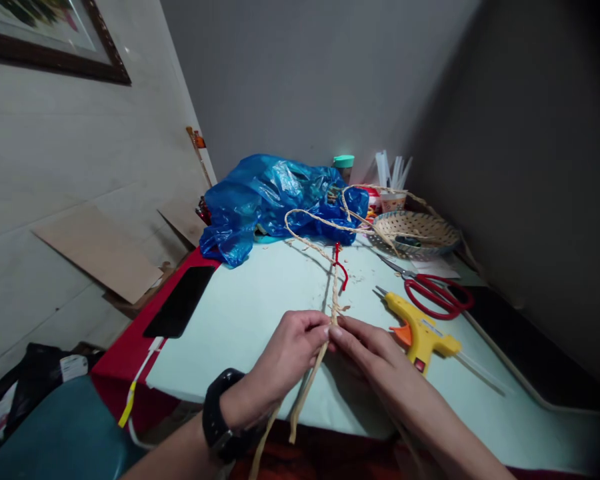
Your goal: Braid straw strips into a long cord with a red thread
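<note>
A pale braided cord [335, 287] runs down the middle of the table toward me. My left hand [300, 340] pinches it from the left, thumb and forefinger closed at its lower end. From the other side my right hand [365, 343] closes its thumb and fingers on the same spot, the fingertips of both hands touching. Loose flat strands [307, 393] hang below my hands past the table edge. A red tie [344, 273] is fixed round the cord farther up. Beyond it the cord loops back toward a woven basket [420, 230].
A yellow glue gun [420, 330] and red-handled scissors [435, 293] lie right of my hands. Behind is a blue plastic bag [275, 193]. A black phone [183, 300] with a cable lies at the left edge, and a dark flat panel [535, 347] at the right.
</note>
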`<action>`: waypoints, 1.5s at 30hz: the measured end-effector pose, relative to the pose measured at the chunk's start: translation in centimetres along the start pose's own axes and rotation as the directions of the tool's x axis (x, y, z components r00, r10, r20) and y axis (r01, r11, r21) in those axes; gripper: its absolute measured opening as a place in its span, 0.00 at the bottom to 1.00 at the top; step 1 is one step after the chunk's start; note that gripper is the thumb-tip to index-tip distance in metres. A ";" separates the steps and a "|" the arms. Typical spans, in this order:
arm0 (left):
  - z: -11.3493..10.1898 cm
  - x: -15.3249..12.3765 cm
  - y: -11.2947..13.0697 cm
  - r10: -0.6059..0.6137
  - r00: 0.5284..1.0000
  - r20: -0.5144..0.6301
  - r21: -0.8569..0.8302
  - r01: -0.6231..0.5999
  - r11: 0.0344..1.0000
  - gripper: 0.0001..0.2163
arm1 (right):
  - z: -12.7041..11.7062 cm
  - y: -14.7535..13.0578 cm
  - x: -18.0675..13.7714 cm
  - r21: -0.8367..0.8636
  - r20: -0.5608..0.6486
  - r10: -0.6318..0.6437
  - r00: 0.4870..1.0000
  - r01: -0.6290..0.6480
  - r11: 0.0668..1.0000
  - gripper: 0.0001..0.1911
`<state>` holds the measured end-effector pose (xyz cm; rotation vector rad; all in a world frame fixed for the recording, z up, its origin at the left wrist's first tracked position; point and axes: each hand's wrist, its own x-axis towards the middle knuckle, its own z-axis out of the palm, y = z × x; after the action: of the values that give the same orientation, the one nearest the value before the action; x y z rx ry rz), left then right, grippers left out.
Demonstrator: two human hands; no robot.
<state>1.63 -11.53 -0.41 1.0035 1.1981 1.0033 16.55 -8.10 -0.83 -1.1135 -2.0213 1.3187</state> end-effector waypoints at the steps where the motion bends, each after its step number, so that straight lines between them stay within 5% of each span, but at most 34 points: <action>1: -0.1 -0.1 0.2 0.012 1.000 -0.003 0.051 -0.012 0.999 0.09 | 0.2 0.2 0.4 0.059 0.009 0.015 1.000 -0.015 0.998 0.19; 9: -0.5 -0.3 0.8 0.056 0.997 -0.060 0.321 -0.034 0.946 0.11 | 0.8 1.1 0.6 0.219 0.007 0.020 1.000 -0.021 0.975 0.18; 16: -0.6 -1.0 1.3 0.258 0.965 -0.054 0.724 -0.140 0.675 0.14 | 1.1 1.0 0.3 0.136 -0.089 0.064 0.994 -0.052 0.989 0.23; 24: 0.3 -1.2 0.8 0.346 0.937 -0.054 0.764 -0.184 0.618 0.13 | 1.2 1.1 0.1 0.186 -0.105 -0.001 0.994 0.021 0.982 0.20; 30: 2.7 -2.2 -2.2 0.643 0.760 0.098 0.982 -0.178 0.061 0.11 | 1.1 1.8 0.2 0.360 -0.089 0.124 0.988 -0.084 0.929 0.19; 34: 4.1 -2.8 -3.3 0.725 0.673 0.149 0.989 -0.115 -0.096 0.13 | 1.1 1.5 0.1 0.433 -0.055 0.149 0.987 -0.111 0.895 0.20; 37: 3.7 -3.1 -2.2 0.695 0.707 0.132 0.980 -0.199 0.017 0.12 | 1.0 1.3 0.0 0.431 -0.070 0.172 0.983 -0.126 0.893 0.19; 40: 1.8 -2.7 0.0 0.570 0.814 0.113 0.896 -0.332 0.295 0.10 | 0.9 1.3 -0.2 0.404 -0.085 0.156 0.984 -0.109 0.908 0.17; 42: 0.4 -1.7 1.2 0.534 0.842 -0.076 0.816 -0.255 0.518 0.10 | 0.9 1.4 -0.3 0.384 -0.084 0.129 0.988 -0.087 0.919 0.20; 45: -0.6 0.1 1.4 0.236 0.969 0.071 0.422 -0.244 0.873 0.07 | 1.0 1.6 -0.6 0.396 -0.080 0.081 0.993 -0.043 0.917 0.20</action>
<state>0.92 -11.04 0.90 1.5374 1.3340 0.9360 16.69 -8.76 -2.66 -1.0330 -1.5676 1.5851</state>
